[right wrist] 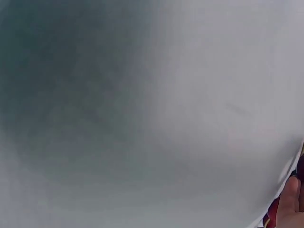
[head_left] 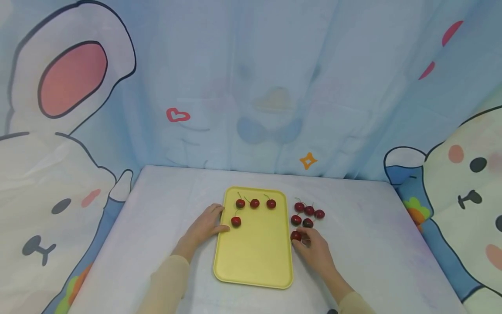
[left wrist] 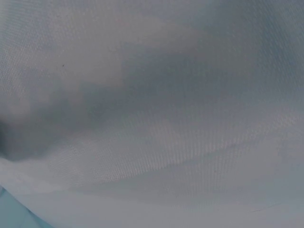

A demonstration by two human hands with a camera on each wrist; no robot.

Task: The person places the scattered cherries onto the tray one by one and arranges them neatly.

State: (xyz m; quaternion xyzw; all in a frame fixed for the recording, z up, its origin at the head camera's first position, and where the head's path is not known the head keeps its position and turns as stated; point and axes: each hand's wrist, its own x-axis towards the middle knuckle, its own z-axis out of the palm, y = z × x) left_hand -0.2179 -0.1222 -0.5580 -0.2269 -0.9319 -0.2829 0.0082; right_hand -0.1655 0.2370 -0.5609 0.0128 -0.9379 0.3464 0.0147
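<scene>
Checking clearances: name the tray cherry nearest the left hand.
On the yellow tray, the single cherry nearer the person than the row of three cherries, closest to the left hand.

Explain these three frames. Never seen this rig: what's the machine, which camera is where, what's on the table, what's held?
There's no machine: a person works with two bare hands. The wide picture comes from a camera on the head, looking forward and down. The other two come from cameras on the wrists. The left one shows only pale fabric; the right one is mostly a pale blur, with a bit of hand and some cherries at its lower right corner.

On the white table lies a yellow tray with four cherries on it. Five more cherries lie to its right. The left hand touches the tray's left edge. The right hand pinches another cherry beside the tray's right edge.
</scene>
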